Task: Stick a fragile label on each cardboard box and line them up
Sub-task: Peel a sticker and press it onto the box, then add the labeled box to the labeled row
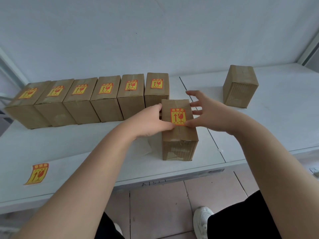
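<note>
A: Anything legible?
B: Each label [178, 116] on a box [179, 149] shows an up arrow and a glass, red on yellow; its characters blur. Faint handwriting on the bench [120, 184] edge, roughly "AB".

White table [86, 152] bears eight boxes [107, 107], one label [36, 173]

Six brown cardboard boxes [105, 107], each topped with a yellow-and-red fragile label [105, 88], stand side by side in a row at the back of the white surface [86, 144]. A seventh box [179, 138], also labelled, stands just before the row's right end. An unlabelled box [240, 87] sits apart at right, and a loose label [37, 173] lies front left.
</note>
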